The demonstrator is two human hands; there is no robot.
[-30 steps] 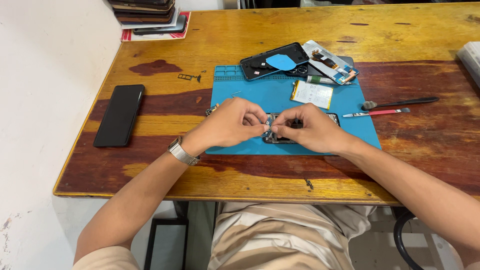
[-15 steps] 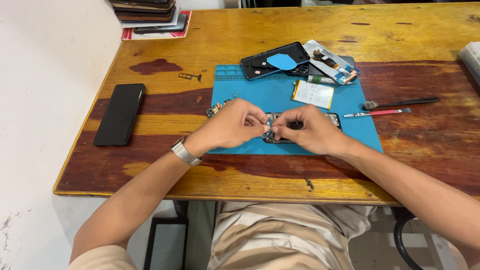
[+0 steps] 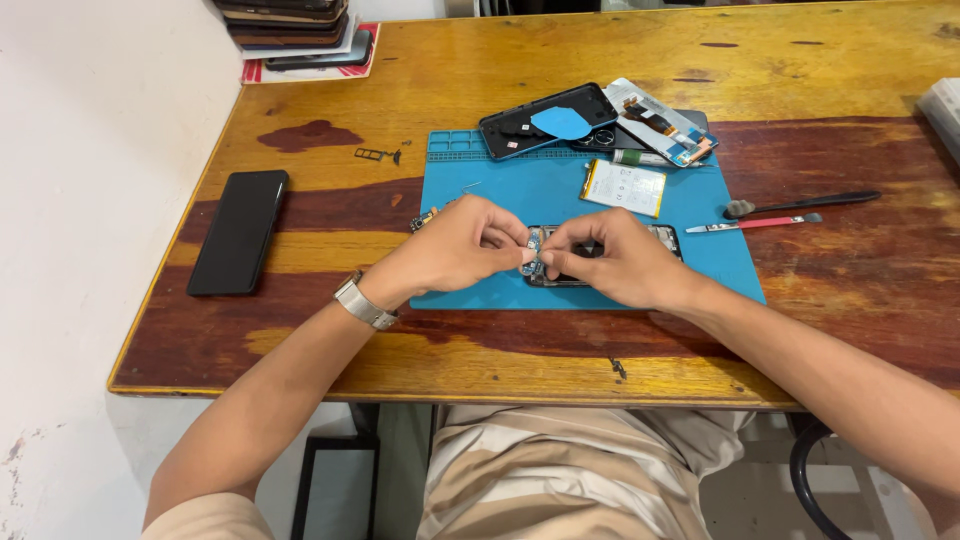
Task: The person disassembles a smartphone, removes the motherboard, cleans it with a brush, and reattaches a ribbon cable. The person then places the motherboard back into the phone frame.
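Meanwhile, left hand [image 3: 465, 243] and right hand [image 3: 610, 257] pinch what looks like a small circuit part [image 3: 531, 253] over an opened phone [image 3: 600, 262] on the blue mat [image 3: 560, 200]; too hard a tug could tear it.

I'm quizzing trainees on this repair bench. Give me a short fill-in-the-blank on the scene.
1. Both hands pinch a small circuit board over a ___ work mat.
2. The left hand has a ___ on its wrist.
3. The black phone lies on the wooden table, to the mat's ___.

Missing: blue; watch; left
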